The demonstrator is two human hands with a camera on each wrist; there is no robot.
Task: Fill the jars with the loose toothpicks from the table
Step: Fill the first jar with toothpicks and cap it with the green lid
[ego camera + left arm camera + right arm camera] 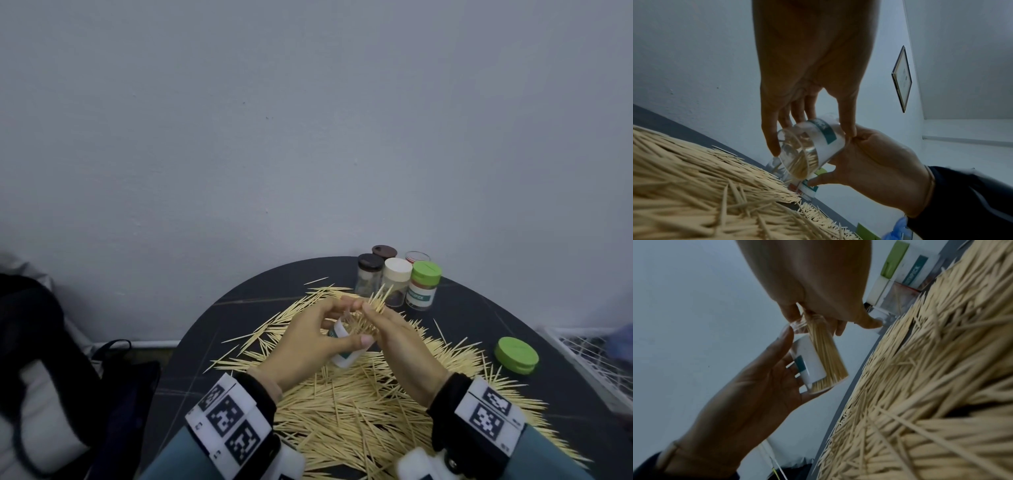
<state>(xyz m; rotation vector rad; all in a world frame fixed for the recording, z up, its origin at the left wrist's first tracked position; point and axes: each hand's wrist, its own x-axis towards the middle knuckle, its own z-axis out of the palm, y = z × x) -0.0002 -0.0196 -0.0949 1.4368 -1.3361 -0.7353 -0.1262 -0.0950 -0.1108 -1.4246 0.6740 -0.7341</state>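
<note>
My left hand [320, 330] grips a clear jar [344, 358] with a white and teal label, tilted above the pile with its mouth towards the right hand. My right hand [373, 310] pinches a bundle of toothpicks [381, 295] whose lower ends sit inside the jar. In the right wrist view the bundle [825, 353] fills one side of the jar [809, 365]. In the left wrist view the jar's round base [797, 155] faces the camera. Loose toothpicks [359, 404] lie in a wide heap on the dark round table [239, 308].
A green lid [516, 354] lies on the table at the right. Several capped jars [397, 281] stand in a cluster at the back by the wall. A white wire rack [589, 359] is off the right edge, and a dark bag [120, 377] lies at the left.
</note>
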